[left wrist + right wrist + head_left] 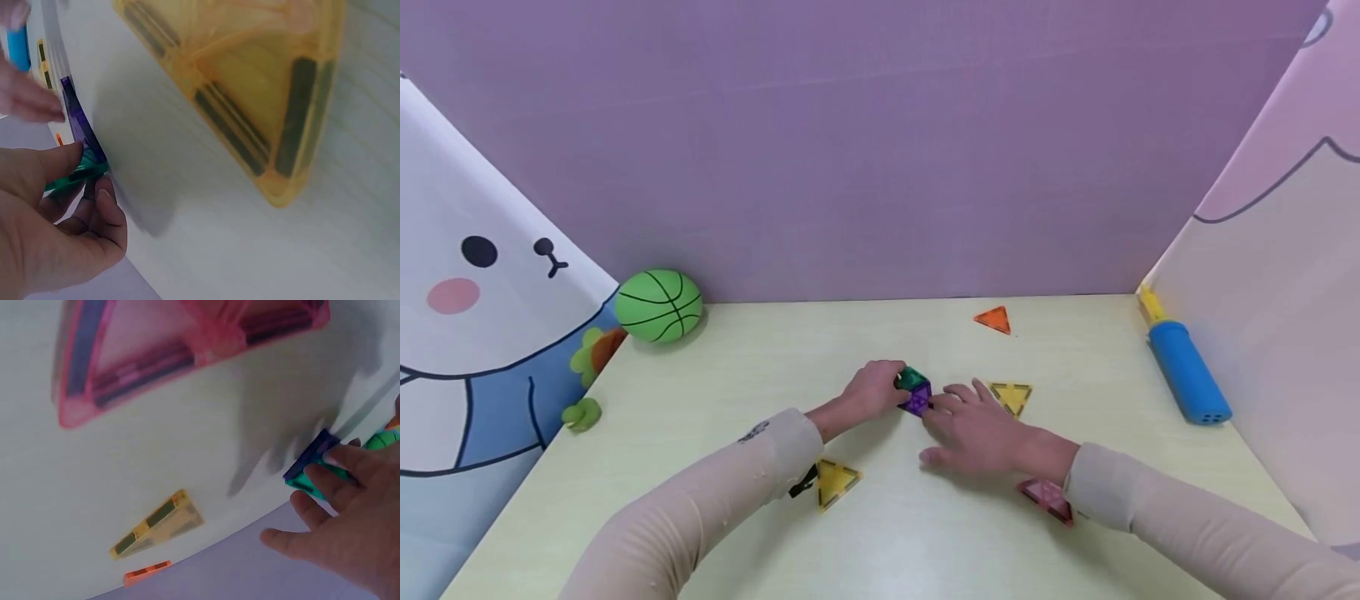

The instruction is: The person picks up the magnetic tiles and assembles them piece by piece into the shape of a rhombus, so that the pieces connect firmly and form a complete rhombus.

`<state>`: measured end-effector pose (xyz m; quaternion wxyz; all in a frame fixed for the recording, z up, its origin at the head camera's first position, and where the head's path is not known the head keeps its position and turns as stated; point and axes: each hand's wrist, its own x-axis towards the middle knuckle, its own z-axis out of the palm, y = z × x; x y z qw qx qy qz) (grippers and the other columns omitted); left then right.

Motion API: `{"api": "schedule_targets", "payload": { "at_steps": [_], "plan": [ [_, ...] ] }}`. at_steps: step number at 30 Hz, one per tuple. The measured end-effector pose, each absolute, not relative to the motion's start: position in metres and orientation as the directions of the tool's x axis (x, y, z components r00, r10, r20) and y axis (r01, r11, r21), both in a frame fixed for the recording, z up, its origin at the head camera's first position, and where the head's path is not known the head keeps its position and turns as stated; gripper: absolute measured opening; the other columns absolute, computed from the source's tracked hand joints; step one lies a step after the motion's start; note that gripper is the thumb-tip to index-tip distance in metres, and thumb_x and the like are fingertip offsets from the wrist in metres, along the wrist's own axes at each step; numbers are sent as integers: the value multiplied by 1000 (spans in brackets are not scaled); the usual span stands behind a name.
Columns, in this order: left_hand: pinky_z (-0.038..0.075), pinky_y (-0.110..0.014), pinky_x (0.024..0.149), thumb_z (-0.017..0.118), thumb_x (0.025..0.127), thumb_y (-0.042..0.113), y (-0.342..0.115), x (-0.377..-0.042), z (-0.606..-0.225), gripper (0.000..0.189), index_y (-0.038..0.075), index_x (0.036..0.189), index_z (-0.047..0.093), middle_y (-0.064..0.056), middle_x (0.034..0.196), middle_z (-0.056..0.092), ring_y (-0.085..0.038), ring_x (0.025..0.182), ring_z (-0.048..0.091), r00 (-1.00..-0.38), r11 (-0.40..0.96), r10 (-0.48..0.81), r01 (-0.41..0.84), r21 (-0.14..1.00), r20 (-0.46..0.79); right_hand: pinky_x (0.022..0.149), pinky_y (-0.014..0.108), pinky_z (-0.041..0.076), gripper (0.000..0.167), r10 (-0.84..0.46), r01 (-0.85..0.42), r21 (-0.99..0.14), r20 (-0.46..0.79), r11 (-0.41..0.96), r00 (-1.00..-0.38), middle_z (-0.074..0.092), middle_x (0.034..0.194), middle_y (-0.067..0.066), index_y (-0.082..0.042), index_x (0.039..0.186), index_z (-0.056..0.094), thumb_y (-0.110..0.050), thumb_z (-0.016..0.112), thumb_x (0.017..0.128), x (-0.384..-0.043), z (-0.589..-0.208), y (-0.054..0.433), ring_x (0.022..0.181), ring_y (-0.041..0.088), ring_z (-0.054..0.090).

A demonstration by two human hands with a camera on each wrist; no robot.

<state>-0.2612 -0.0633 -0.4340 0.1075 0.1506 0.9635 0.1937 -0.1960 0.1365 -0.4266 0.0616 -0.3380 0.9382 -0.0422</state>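
My left hand (872, 392) pinches a translucent green triangular magnetic tile (913, 377) near the table's middle. In the left wrist view, thumb and fingertips grip that tile's edge. Joined along the green tile is a purple triangular tile (919, 400), standing at an angle to it in the left wrist view. My right hand (973, 433) reaches in from the right with fingers spread, its fingertips right at the purple tile. Yellow triangular tile (1013, 397) lies just beyond the right hand, and a pink one (1047, 498) lies partly under the right wrist.
Another yellow triangle tile (837, 483) lies beside the left forearm. An orange triangle tile (996, 319) is near the back wall. A green ball (659, 306) and a small green toy (582, 414) stand at left, a blue pump (1189, 372) at right.
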Motion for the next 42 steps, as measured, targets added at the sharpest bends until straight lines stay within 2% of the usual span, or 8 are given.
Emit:
{"api": "schedule_targets", "payload": {
  "at_steps": [4, 7, 19, 22, 25, 30, 37, 42],
  "plan": [
    [53, -38, 89, 71, 94, 23, -63, -260, -430, 31, 8, 120, 65, -10, 116, 69, -21, 100, 64, -928, 883, 340, 259, 391, -154, 97, 52, 50, 50, -564, -555, -146, -24, 819, -825, 64, 129, 10, -11, 132, 64, -47, 62, 97, -215, -419, 135, 119, 30, 58],
    [53, -38, 88, 70, 95, 22, -63, -260, -428, 29, 10, 121, 65, -9, 115, 69, -20, 98, 62, -927, 884, 336, 250, 396, -165, 78, 44, 57, 40, -519, -508, -174, -18, 843, -855, 66, 117, 11, -9, 127, 66, -33, 67, 95, -230, -414, 134, 101, 27, 63],
    [53, -37, 86, 71, 94, 23, -71, -258, -416, 30, 11, 121, 67, -9, 113, 68, -22, 100, 63, -927, 887, 345, 270, 375, -149, 61, 31, 44, 24, -454, -363, -408, -149, 838, -879, 71, 98, 8, -10, 114, 71, -20, 68, 93, -264, -420, 121, 75, 18, 55],
    [54, -39, 87, 69, 94, 25, -89, -249, -404, 35, 12, 126, 65, -11, 118, 68, -24, 104, 65, -935, 884, 340, 280, 373, -102, 62, 30, 43, 18, -431, -335, -414, -165, 847, -887, 70, 97, 5, -12, 108, 71, -22, 68, 93, -265, -422, 118, 77, 18, 55],
    [55, -36, 79, 68, 96, 27, -112, -233, -389, 33, 11, 125, 65, -9, 112, 70, -21, 95, 67, -939, 889, 328, 269, 371, -106, 64, 30, 43, 14, -425, -325, -409, -181, 852, -887, 70, 96, 4, -13, 100, 70, -25, 67, 94, -264, -423, 117, 78, 17, 56],
    [50, -32, 65, 69, 95, 28, -145, -200, -372, 32, 12, 122, 67, -3, 96, 69, -14, 75, 61, -922, 914, 283, 175, 366, -265, 60, 29, 40, 13, -428, -319, -412, -203, 853, -881, 66, 86, 1, -13, 90, 66, -25, 65, 95, -259, -422, 119, 72, 16, 53],
    [52, -39, 81, 78, 87, 37, -168, -158, -385, 45, 13, 124, 66, -4, 107, 64, -17, 92, 58, -869, 920, 354, 256, 298, -347, 57, 28, 36, 16, -414, -307, -407, -206, 860, -887, 60, 77, 0, -14, 84, 62, -24, 64, 96, -254, -420, 120, 67, 15, 49],
    [46, -31, 76, 84, 78, 45, -175, -141, -405, 58, 14, 123, 64, 1, 105, 52, -14, 90, 46, -855, 891, 431, 354, 284, -287, 56, 28, 35, 18, -426, -318, -406, -211, 857, -880, 58, 73, 0, -14, 80, 59, -23, 64, 95, -252, -422, 117, 64, 14, 47]
  ]
}}
